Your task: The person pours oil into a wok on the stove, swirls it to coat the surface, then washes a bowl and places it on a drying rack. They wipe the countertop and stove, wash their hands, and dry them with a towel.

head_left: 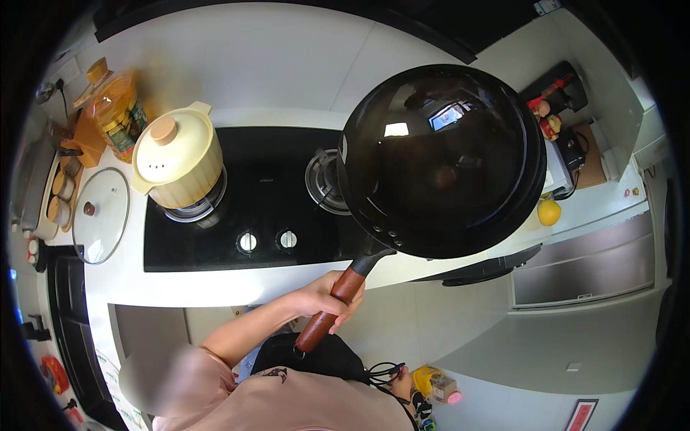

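The left fingers (352, 307) wrap firmly around the wooden handle (313, 335) of the dark wok (445, 165). The left hand (316, 298) sits below the wok, its forearm (248, 330) slanting up from lower left with the elbow bent outward. The wok tilts its glossy inside toward the viewer, over the right part of the black stove (266, 194) and the white desk (115, 284). The right hand (402, 384) hangs low beside black cords (379, 372); whether its fingers pinch them cannot be told. A patterned green label (131, 128) marks the yellow bottle (111, 100); the stove's pale marking (267, 180) is too small to read.
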Tool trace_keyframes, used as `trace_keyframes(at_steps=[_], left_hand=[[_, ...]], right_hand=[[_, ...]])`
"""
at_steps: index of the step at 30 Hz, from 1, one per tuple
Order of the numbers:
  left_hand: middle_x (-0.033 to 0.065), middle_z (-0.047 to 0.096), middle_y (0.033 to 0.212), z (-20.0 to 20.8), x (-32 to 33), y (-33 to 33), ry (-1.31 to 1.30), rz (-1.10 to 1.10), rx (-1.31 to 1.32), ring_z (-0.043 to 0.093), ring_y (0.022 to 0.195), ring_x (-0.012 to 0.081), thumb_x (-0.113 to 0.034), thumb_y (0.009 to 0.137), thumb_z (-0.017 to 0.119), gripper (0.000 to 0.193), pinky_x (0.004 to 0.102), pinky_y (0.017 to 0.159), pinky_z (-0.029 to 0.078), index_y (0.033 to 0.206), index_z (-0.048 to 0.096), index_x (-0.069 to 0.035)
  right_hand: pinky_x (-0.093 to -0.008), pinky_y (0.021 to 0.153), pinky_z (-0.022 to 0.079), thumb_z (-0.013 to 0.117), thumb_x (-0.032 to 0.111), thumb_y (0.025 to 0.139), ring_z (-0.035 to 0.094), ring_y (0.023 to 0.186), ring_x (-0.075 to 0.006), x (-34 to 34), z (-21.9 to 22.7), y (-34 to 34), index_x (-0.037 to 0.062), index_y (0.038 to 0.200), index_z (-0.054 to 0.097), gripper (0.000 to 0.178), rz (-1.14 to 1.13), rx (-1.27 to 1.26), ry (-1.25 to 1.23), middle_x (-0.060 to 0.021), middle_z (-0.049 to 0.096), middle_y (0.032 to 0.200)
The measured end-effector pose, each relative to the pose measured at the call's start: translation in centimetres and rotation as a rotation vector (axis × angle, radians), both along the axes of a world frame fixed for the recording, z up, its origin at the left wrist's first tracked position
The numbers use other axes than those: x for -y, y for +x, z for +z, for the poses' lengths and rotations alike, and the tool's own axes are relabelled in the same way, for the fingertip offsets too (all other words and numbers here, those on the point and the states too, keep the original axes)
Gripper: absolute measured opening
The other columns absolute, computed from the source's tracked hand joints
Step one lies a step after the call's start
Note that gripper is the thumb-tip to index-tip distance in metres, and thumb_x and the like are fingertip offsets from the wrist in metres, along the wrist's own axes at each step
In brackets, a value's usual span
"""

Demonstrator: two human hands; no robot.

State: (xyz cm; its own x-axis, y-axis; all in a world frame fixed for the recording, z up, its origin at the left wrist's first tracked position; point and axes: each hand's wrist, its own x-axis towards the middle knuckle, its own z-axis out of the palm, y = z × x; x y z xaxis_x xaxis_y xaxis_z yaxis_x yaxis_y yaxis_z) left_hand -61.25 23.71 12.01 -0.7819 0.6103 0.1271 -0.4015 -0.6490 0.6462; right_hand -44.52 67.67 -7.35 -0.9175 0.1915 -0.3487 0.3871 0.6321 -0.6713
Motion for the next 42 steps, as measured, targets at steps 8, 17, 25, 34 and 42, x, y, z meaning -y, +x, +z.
trace_keyframes(at_steps=[8, 17, 25, 34, 42], left_hand=[[0.0068, 0.051, 0.056, 0.3, -1.9, -1.5, -0.02, -0.023, -0.079, 0.052, 0.042, 0.0156, 0.001, 0.066, 0.057, 0.023, 0.0272, 0.042, 0.045, 0.081, 0.041, -0.004], [0.0085, 0.052, 0.057, 0.3, -3.2, -1.8, -0.043, -0.057, -0.105, 0.054, 0.043, 0.0168, 0.007, 0.067, 0.057, 0.024, 0.027, 0.043, 0.046, 0.082, 0.042, -0.003], [0.0077, 0.051, 0.06, -0.3, -4.3, -1.9, -0.089, -0.061, -0.128, 0.056, 0.047, 0.0175, 0.007, 0.067, 0.058, 0.024, 0.0273, 0.046, 0.047, 0.083, 0.043, -0.003], [0.0052, 0.05, 0.063, -0.7, -4.6, -2.0, -0.286, 0.013, -0.177, 0.055, 0.051, 0.0145, 0.005, 0.066, 0.062, 0.024, 0.0266, 0.05, 0.047, 0.08, 0.045, -0.004], [0.004, 0.051, 0.066, 0.1, -3.9, -1.1, -0.584, 0.114, -0.194, 0.055, 0.051, 0.0137, 0.005, 0.066, 0.061, 0.029, 0.0279, 0.049, 0.046, 0.088, 0.044, -0.003]], right_hand=[[-0.0299, 0.049, 0.049, 0.056, 0.01, 0.085, 0.061, 0.053, -0.0187, -0.5, 0.4, 1.2, 0.0001, 0.089, 0.051, 0.012, -0.087, 0.057, 0.08, -0.0101, 0.06, 0.067], [-0.0307, 0.048, 0.048, 0.057, 0.013, 0.086, 0.061, 0.053, -0.0185, 0.9, 1.4, 1.1, 0.0012, 0.088, 0.052, 0.013, -0.05, 0.006, 0.145, -0.01, 0.06, 0.066], [-0.0289, 0.046, 0.047, 0.055, 0.009, 0.086, 0.061, 0.053, -0.0173, -0.8, -0.3, 1.3, 0.0028, 0.091, 0.051, 0.008, -0.076, 0.026, 0.056, -0.0086, 0.06, 0.067], [-0.0292, 0.049, 0.05, 0.057, 0.007, 0.084, 0.06, 0.053, -0.0171, -1.4, -1.5, 2.5, 0.0025, 0.088, 0.052, 0.008, -0.099, 0.019, 0.1, -0.0082, 0.059, 0.068], [-0.0292, 0.049, 0.05, 0.056, 0.014, 0.086, 0.059, 0.054, -0.0166, -1.0, -2.6, 2.2, 0.0039, 0.087, 0.052, 0.011, -0.099, 0.074, 0.068, -0.0073, 0.058, 0.068]])
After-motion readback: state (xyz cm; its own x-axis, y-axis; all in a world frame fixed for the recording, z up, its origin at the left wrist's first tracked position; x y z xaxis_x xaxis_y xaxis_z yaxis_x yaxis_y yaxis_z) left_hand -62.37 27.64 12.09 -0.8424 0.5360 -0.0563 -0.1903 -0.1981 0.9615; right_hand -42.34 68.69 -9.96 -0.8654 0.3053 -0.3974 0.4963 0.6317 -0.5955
